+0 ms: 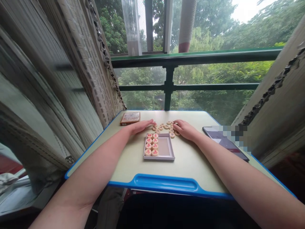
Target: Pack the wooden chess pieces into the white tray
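Loose Chinese chess pieces [166, 126], round and pale wooden, lie in a loose cluster behind a shallow white box [170, 158]. In the box, red-marked chess pieces [154, 146] stand face up in two columns along its left side; the right part shows bare bottom. My left hand [143, 125] reaches to the left edge of the cluster, fingers stretched out, fingertips by the nearest pieces. My right hand [185, 129] lies at the cluster's right edge, fingers apart and slightly bent, against or over some pieces. It partly hides them.
A brown patterned box lid [130, 118] lies at the back left of the table [133, 165], which has a blue rim. A phone [225, 143] rests at the right, beside my forearm. Curtains [78, 57] hang on both sides, and a green railing [200, 58] stands behind.
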The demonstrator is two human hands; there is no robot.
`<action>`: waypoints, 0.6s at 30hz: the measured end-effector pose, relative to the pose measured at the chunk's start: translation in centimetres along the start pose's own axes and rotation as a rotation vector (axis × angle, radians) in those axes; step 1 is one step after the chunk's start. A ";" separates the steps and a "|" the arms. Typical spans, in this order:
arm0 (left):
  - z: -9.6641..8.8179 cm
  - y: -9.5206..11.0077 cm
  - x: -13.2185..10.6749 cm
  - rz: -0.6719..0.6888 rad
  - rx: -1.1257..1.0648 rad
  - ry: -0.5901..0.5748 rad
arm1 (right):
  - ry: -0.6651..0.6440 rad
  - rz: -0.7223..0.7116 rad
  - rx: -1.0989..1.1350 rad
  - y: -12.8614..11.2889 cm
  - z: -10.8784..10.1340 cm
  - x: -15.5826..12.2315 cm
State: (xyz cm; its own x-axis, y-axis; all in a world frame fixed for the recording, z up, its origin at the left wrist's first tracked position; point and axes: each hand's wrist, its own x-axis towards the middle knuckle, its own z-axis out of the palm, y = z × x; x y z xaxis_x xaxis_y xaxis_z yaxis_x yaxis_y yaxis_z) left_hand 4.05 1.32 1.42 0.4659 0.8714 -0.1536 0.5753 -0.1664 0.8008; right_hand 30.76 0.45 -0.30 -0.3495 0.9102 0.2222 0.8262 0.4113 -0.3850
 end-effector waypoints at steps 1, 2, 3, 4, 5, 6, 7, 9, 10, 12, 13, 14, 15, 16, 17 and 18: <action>0.0 0.1 -0.1 -0.001 0.009 -0.005 | -0.005 0.006 0.004 -0.2 -0.1 -0.1; -0.1 0.2 -0.2 -0.002 0.017 -0.013 | -0.012 0.014 0.010 -0.3 -0.2 -0.1; -0.1 0.3 -0.3 -0.001 0.024 -0.023 | -0.019 0.023 0.015 -0.4 -0.3 -0.2; -0.2 0.4 -0.4 0.000 0.028 -0.031 | -0.025 0.033 0.017 -0.5 -0.4 -0.2; -0.2 0.4 -0.5 0.001 0.032 -0.035 | -0.028 0.044 0.016 -0.5 -0.5 -0.3; -0.2 0.4 -0.5 0.003 0.037 -0.035 | -0.028 0.053 0.015 -0.6 -0.5 -0.3; -0.2 0.4 -0.5 0.005 0.045 -0.032 | -0.028 0.056 0.015 -0.6 -0.6 -0.3; -0.3 0.3 -0.4 0.007 0.061 -0.027 | -0.028 0.050 0.019 -0.6 -0.6 -0.3; -0.3 0.3 -0.4 0.007 0.065 -0.024 | -0.028 0.046 0.022 -0.6 -0.5 -0.3; -0.4 0.2 -0.3 0.004 0.055 -0.017 | -0.021 0.049 0.035 -0.6 -0.5 -0.2; -0.4 0.1 -0.3 0.002 0.044 -0.012 | -0.014 0.057 0.043 -0.6 -0.4 -0.2; -0.4 0.1 -0.3 0.002 0.030 -0.009 | -0.007 0.065 0.052 -0.5 -0.4 -0.2; -0.4 0.1 -0.3 0.004 0.014 -0.006 | -0.001 0.070 0.061 -0.5 -0.4 -0.1; -0.4 0.0 -0.3 0.007 -0.001 -0.005 | 0.004 0.071 0.068 -0.5 -0.4 -0.1; -0.5 0.0 -0.3 0.010 -0.016 -0.006 | 0.006 0.068 0.073 -0.5 -0.4 -0.1; -0.5 0.0 -0.2 0.013 -0.029 -0.004 | 0.005 0.063 0.076 -0.5 -0.4 -0.1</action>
State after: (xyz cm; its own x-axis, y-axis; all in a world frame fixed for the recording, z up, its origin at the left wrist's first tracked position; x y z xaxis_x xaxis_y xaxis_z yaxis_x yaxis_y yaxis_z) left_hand 3.60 1.34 1.69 0.4754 0.8676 -0.1455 0.5494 -0.1637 0.8194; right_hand 30.51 0.14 0.22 -0.2954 0.9342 0.2002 0.8106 0.3560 -0.4650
